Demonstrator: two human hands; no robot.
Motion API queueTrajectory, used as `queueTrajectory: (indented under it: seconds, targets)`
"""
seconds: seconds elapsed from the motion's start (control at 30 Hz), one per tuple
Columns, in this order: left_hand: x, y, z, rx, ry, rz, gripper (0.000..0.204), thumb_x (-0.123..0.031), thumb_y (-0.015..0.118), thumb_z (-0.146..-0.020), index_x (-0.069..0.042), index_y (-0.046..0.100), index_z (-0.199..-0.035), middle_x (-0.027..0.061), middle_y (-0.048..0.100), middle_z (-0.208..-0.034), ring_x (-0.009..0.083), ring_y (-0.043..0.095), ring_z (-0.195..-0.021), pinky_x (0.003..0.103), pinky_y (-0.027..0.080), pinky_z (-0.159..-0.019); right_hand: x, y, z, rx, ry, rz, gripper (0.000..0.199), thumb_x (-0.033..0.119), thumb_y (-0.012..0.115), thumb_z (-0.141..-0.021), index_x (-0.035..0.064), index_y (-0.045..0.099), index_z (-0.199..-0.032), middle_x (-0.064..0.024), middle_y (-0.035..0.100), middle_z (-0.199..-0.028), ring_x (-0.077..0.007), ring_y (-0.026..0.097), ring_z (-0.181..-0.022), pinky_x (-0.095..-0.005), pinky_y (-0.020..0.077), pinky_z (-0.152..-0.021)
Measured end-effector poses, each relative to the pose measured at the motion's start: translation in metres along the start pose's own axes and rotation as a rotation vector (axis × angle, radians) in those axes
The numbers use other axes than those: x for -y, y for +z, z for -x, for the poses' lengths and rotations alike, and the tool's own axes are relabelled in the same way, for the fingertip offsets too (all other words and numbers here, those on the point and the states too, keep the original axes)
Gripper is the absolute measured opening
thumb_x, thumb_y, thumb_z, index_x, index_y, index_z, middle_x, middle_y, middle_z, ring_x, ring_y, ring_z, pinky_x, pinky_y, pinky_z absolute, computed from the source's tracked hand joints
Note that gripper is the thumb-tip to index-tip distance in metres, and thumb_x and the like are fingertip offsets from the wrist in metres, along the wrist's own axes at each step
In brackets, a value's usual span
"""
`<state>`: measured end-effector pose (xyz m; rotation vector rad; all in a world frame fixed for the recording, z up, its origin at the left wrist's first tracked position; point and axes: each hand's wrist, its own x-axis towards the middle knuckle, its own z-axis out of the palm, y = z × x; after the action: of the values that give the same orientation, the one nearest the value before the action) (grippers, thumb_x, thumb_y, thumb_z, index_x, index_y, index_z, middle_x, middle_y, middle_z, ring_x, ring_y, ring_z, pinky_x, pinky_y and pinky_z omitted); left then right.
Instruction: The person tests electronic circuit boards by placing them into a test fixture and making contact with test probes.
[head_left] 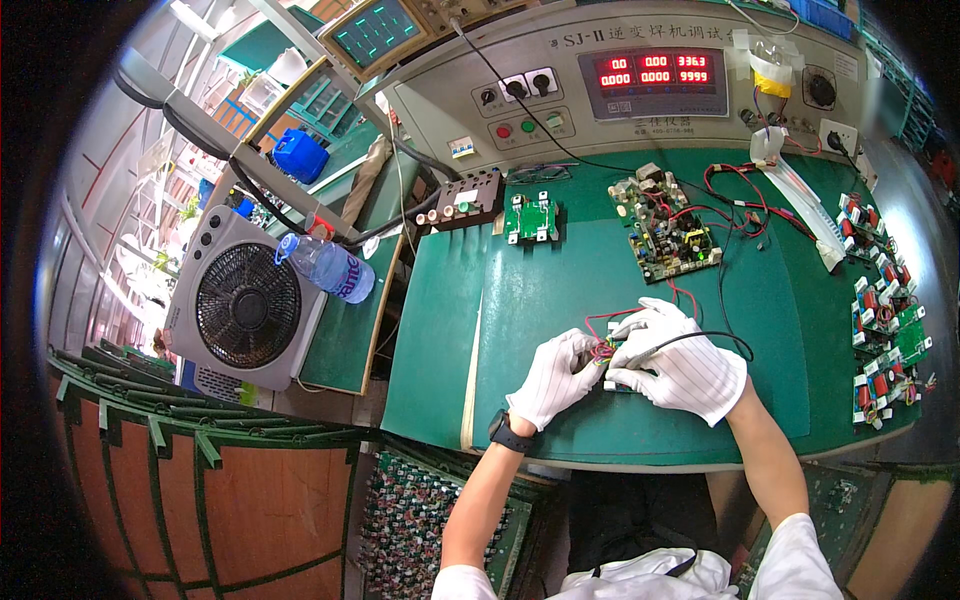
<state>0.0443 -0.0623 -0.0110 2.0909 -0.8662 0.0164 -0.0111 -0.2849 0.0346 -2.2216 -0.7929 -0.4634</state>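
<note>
Both my hands wear white striped gloves and meet over the green mat near the table's front edge. My left hand (556,380) pinches a small bundle of red and yellow wires (603,350). Close against it, my right hand (682,365) is closed with its fingertips at the same bundle; what exactly they grip is hidden. A black cable (715,333) runs out by the right hand. Partly covered below the hands is a small piece with white blocks (618,387). Beyond them lies a circuit board crowded with components (665,228), with red wires leading from it toward my hands.
A small green board (530,219) and a dark terminal block (465,200) sit at the back left. Several assembled boards (882,320) line the right edge. A test panel (655,85) stands behind. A fan (247,305) and a water bottle (330,266) are left.
</note>
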Motion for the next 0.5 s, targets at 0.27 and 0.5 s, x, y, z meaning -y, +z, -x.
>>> queueTrajectory:
  seconds: [0.27, 0.5]
  targets:
    - [-0.003, 0.005, 0.004, -0.080, 0.024, 0.061, 0.013, -0.014, 0.076, -0.088, -0.003, 0.072, -0.094, 0.0136, 0.062, -0.079, 0.0277, 0.062, -0.068, 0.034, 0.050, -0.064, 0.002, -0.007, 0.004, 0.019, 0.030, -0.040, 0.007, 0.021, 0.078, -0.086, 0.0146, 0.080, -0.088, -0.0067, 0.074, -0.092, -0.0287, 0.067, -0.106, -0.0521, 0.0432, -0.109]
    - [-0.019, -0.019, 0.009, -0.225, -0.312, 0.557, 0.009, 0.002, 0.068, -0.097, 0.000, 0.072, -0.105, -0.0003, 0.071, -0.092, 0.0027, 0.060, -0.081, 0.020, 0.050, -0.072, -0.009, -0.048, 0.015, -0.364, 0.274, -0.765, 0.022, 0.026, 0.067, -0.104, 0.0043, 0.072, -0.103, -0.0074, 0.074, -0.096, -0.0175, 0.070, -0.092, -0.0352, 0.0537, -0.088]
